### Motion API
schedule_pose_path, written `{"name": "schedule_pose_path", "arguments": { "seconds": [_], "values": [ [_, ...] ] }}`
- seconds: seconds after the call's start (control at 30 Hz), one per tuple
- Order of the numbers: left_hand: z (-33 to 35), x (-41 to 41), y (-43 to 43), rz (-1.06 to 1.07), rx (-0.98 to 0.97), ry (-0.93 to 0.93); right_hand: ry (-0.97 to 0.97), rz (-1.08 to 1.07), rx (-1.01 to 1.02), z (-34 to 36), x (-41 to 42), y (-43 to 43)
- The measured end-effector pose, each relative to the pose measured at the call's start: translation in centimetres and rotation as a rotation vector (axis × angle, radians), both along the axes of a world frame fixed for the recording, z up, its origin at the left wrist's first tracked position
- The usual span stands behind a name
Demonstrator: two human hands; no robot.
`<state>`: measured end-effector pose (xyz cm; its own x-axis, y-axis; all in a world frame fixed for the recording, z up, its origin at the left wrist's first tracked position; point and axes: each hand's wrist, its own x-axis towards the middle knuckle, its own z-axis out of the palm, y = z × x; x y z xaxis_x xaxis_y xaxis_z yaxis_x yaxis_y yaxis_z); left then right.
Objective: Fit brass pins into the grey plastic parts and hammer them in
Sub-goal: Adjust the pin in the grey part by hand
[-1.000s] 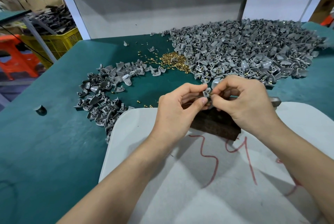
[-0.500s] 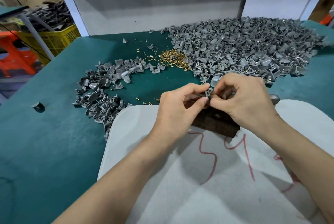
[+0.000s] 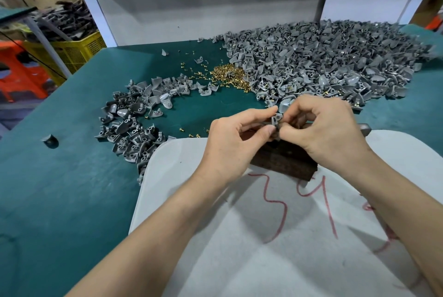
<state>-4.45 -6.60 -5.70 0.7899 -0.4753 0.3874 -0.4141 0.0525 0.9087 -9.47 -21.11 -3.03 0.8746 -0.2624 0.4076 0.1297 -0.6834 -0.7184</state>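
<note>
Pinching 1 grey plastic part (image 3: 277, 120) between left hand (image 3: 233, 145) thumb and forefinger, right hand (image 3: 328, 133) fingertips nipping its opposite edge, just above the wooden block (image 3: 285, 163), we judge it light, rigid, slippery: best gripped by its flat sides.

green table (image 3: 60, 189) | grey parts heap (image 3: 323, 62) far right | smaller pile (image 3: 129, 126) left | brass pins (image 3: 227, 74) between | white board (image 3: 239, 260) near

A teal-covered table (image 3: 60, 189) carries a white board (image 3: 239, 268) scrawled with red numerals (image 3: 282, 210), backed by a grey panel (image 3: 203, 14) between white posts (image 3: 92, 6), while off to the left a yellow mesh crate (image 3: 74, 50), near a heap of dark pieces (image 3: 64, 16), sits beside an orange plastic stool (image 3: 19, 69).
</note>
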Motion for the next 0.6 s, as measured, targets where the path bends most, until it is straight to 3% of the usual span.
{"name": "schedule_pose_path", "arguments": {
  "seconds": [0.6],
  "values": [
    [0.36,-0.3,-0.05,-0.023,-0.084,0.098,0.045,0.114,0.279,-0.11,-0.14,0.04]
  ]
}}
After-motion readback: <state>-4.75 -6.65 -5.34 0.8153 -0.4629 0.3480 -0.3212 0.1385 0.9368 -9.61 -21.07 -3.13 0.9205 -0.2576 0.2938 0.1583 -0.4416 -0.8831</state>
